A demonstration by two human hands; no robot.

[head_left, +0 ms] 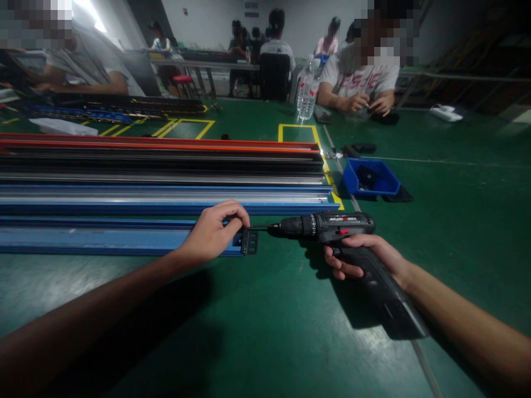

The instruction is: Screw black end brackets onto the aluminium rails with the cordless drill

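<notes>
My right hand [352, 257] is wrapped round the grip of a black cordless drill [344, 224], a finger at its trigger. The drill lies level, its long bit [261, 227] pointing left. The bit's tip reaches a black slotted end bracket [250, 242] on the right end of a blue metal profile [103, 237]. My left hand [218, 229] rests over that end, thumb and forefinger closed on the bracket's upper part beside the bit. The fingers hide the exact contact, and I cannot tell whether a screw is there.
Behind lie several long profiles, blue [290, 209], black and orange [207, 142], on the green tabletop [282, 320]. A blue bin [371, 179] with dark parts stands right of them. Water bottles [307, 91] stand farther back. Across the table a person [359, 83] handles something small.
</notes>
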